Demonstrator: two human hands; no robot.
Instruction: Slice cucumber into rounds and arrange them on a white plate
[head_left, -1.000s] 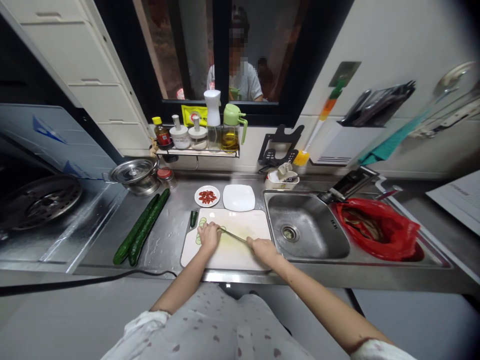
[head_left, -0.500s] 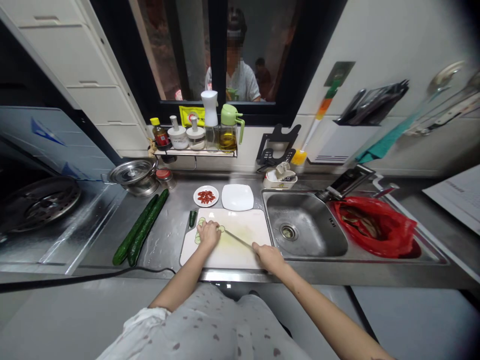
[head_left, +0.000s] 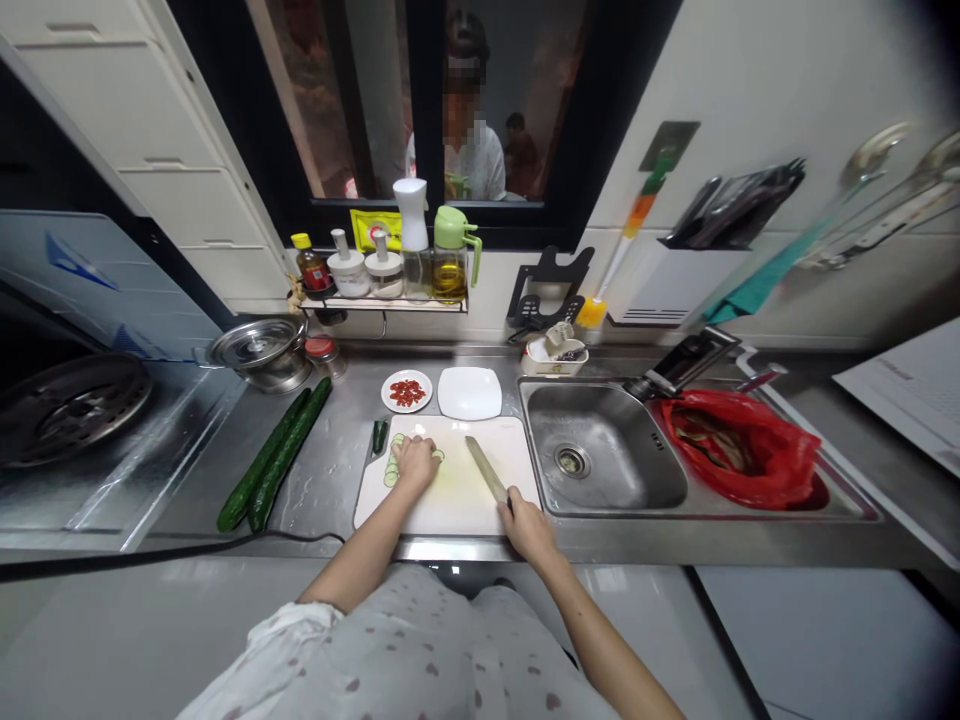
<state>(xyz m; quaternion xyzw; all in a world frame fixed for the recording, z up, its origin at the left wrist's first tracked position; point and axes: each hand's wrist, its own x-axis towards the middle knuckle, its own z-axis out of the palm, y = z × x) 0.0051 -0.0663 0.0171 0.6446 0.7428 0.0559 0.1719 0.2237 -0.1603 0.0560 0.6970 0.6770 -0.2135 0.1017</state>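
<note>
On the white cutting board (head_left: 450,515), my left hand (head_left: 417,464) is closed over cucumber slices, and its fingers hide part of them. Pale green cucumber slices (head_left: 391,470) lie along its left side, and one slice shows at its right fingertips. My right hand (head_left: 528,524) grips the dark handle of a kitchen knife (head_left: 487,470). The blade lies over the board's right half, pointing away and to the left, apart from the slices. Two dark green cucumber pieces (head_left: 380,436) rest at the board's upper left corner.
Behind the board stand a plate of chopped red peppers (head_left: 407,391) and a white square plate (head_left: 469,392). Two whole cucumbers (head_left: 277,455) lie left. To the right are the sink (head_left: 607,450) and a red plastic bag (head_left: 742,450). A condiment shelf (head_left: 386,305) hangs above.
My right hand has swung the knife away from the left hand, and the blade now shows its flat side further right. My left hand stays over the slices.
</note>
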